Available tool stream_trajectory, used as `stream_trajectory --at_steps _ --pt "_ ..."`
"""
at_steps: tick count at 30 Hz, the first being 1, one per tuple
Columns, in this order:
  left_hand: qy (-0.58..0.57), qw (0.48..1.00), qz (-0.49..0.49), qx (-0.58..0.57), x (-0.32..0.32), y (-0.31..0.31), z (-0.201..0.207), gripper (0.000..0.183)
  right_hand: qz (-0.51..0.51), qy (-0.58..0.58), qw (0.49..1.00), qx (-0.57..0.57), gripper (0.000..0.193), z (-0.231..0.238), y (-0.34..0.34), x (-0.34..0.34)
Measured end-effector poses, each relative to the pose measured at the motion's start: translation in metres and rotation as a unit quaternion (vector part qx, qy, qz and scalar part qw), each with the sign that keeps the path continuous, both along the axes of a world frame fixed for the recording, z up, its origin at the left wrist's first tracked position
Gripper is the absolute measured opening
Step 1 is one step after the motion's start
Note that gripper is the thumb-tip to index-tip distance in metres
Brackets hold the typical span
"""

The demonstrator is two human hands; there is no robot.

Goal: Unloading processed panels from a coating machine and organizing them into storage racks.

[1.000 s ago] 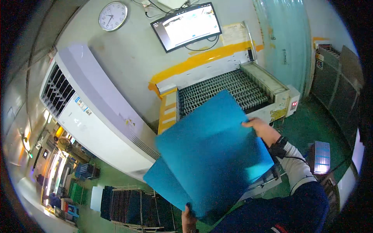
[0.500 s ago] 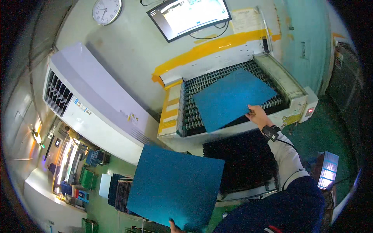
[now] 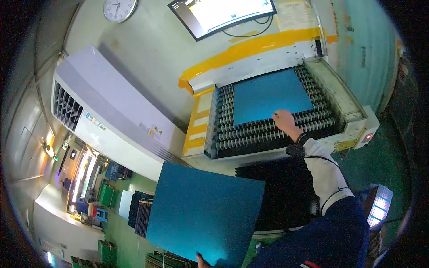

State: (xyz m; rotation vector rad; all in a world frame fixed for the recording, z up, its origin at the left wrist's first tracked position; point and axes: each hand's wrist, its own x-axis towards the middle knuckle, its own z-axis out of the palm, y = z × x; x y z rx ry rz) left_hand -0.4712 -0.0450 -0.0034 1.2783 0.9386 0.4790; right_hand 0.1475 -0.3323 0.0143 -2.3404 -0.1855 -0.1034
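A flat blue panel [image 3: 272, 98] lies on the rows of ridged rollers [image 3: 232, 138] of a conveyor machine. My right hand [image 3: 285, 124] is at this panel's near edge, its fingers curled closed and touching the edge. A second blue panel [image 3: 205, 212] is held up in front of me, tilted, by my left hand [image 3: 202, 261] at its lower edge. Only the thumb of that hand shows on the panel's face; its other fingers are hidden behind.
Below the machine's front stands a dark stack of upright sheets [image 3: 281, 192]. A white air conditioner [image 3: 111, 116] stands to the left. On the wall hang a screen [image 3: 223, 15] and a clock [image 3: 119, 9]. A lit lamp [image 3: 379, 207] stands at right; racks [image 3: 144, 214] fill the lower left.
The panel on the rollers has moved farther in, turned straighter and now lies flat. My right hand has shifted slightly left and forward, its fingers more curled. My left hand still holds its panel.
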Motion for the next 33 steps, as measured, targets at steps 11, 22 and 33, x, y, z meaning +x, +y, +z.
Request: stream_trajectory --at_steps 11,22,33 --pt "-0.042 0.997 -0.060 0.009 0.034 -0.008 -0.017 0.070 0.031 -0.034 0.968 -0.247 0.060 0.004 0.011 0.039" --pt "-0.166 0.966 -0.048 -0.190 0.086 0.016 -0.028 0.062 0.352 0.198 0.890 0.211 0.054 0.048 0.034 -0.042" --pt "-0.005 0.939 -0.287 -0.190 0.193 0.005 0.035 0.042 0.136 0.351 0.782 0.498 0.028 0.087 -0.067 -0.168"
